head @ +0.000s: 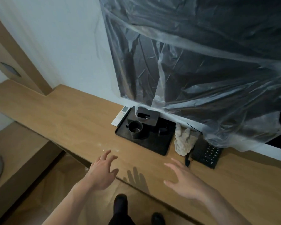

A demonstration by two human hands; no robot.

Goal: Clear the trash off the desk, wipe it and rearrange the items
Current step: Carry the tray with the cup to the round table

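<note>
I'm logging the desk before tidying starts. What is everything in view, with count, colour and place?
desk: one, light wood, along the white wall
tray: one, black, on the desk by the wall
mug: one, black, on the tray
box: one, black, at the tray's back
small round item: one, black, on the tray; too dark to identify
remote: one, white, left of the tray
cloth: one, off-white, crumpled, between tray and telephone
telephone: one, black, right of the cloth
plastic sheet: one, clear over something dark, on the wall
crumbs: a few, white, near the desk's front edge
hands: left hand and right hand, open, holding nothing, above the front edge
shoes: two, black, on the floor
</note>
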